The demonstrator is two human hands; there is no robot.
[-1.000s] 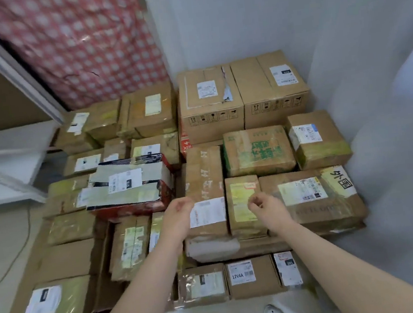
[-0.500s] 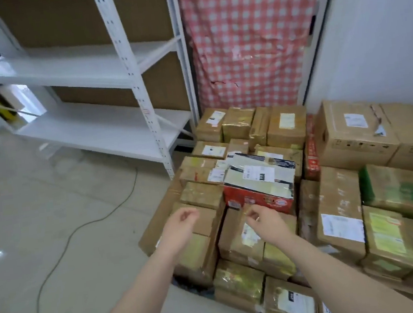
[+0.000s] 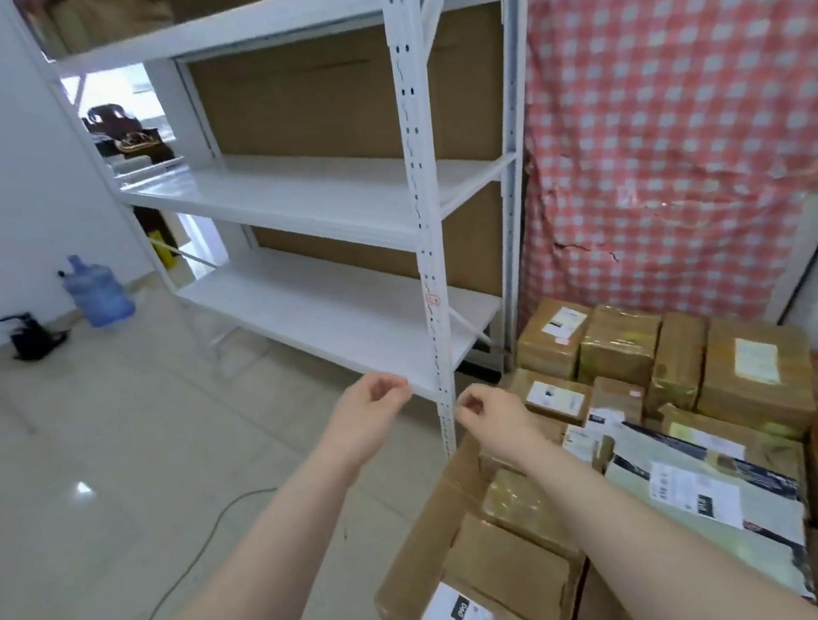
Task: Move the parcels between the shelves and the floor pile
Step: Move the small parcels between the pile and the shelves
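Observation:
A pile of brown taped parcels (image 3: 621,352) covers the floor at the lower right, with a red box wrapped in grey and white paper (image 3: 708,495) lying on top. White metal shelves (image 3: 326,314) stand ahead, and the lower and middle boards hold nothing. Both my arms reach forward in front of the lowest board. My left hand (image 3: 372,405) has loosely curled fingers and holds nothing. My right hand (image 3: 495,412) hangs likewise, empty, just above the near edge of the pile.
A red checked cloth (image 3: 680,115) hangs behind the pile. A blue water jug (image 3: 96,289) and a black object (image 3: 32,329) stand by the left wall. A thin cable (image 3: 190,554) runs across the tiled floor. Brown cardboard backs the shelves.
The view has swung left and up from the parcel pile to the shelves. Both hands stay raised, empty and loosely curled, now in front of the lowest shelf board.

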